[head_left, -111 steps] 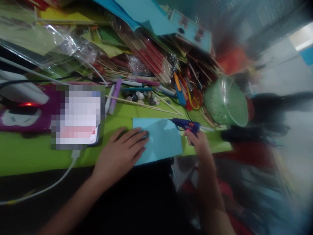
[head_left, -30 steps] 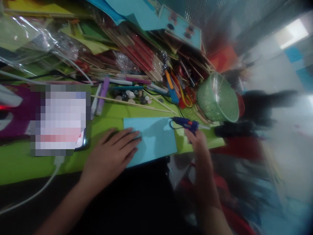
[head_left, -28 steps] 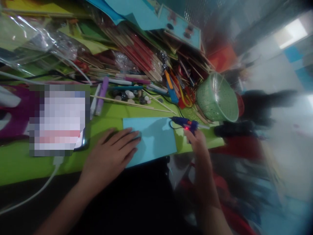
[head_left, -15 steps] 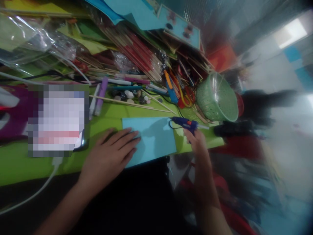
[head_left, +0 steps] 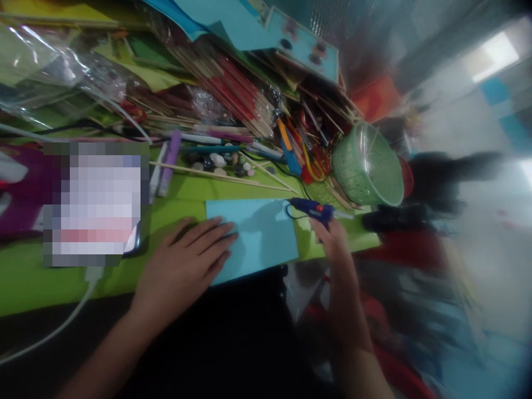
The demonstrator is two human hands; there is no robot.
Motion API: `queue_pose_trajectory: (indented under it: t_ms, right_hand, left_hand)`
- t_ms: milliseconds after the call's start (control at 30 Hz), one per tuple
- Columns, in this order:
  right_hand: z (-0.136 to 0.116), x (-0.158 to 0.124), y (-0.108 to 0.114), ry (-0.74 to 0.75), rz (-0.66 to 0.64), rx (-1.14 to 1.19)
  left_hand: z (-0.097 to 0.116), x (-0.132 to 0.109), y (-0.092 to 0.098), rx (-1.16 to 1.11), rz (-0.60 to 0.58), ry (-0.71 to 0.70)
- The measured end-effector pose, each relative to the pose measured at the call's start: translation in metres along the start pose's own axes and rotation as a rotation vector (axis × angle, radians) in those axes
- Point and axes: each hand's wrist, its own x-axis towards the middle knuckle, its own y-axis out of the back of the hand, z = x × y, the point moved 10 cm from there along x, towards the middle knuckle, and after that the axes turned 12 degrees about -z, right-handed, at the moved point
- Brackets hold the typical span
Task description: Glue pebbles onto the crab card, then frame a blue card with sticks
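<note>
A light blue rectangular sheet (head_left: 261, 238) lies on the green table near its front edge. My left hand (head_left: 187, 260) rests flat with fingers stretched out, its fingertips on the sheet's left side. In my right hand (head_left: 334, 238) is a dark blue glue gun (head_left: 310, 207) with an orange-red mark and a pale glue stick poking out of its back. Its nozzle points left, at the sheet's far right corner; whether it touches the paper I cannot tell. A thin dark cord loops beneath the nozzle.
Beyond the sheet lie thin wooden sticks (head_left: 216, 174), small pebbles (head_left: 216, 160), a purple marker (head_left: 169, 160) and an orange-and-blue cutter (head_left: 290, 148). A green basket (head_left: 368, 166) stands right of them. Left is a blurred-out phone (head_left: 97, 202) on a white cable. Bundled sticks (head_left: 233, 83) pile up behind.
The whole view has shifted very slightly. Both hands and the glue gun keep nearly the same places over the blue sheet.
</note>
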Motion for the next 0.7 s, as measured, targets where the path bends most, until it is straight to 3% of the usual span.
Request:
queue_pose_trajectory:
  t_ms: [700]
  right_hand:
    - [-0.0047, -0.0038, -0.0047, -0.002, -0.023, -0.025]
  left_hand:
    - [0.0013, -0.0002, 0.0022, 0.019, 0.017, -0.008]
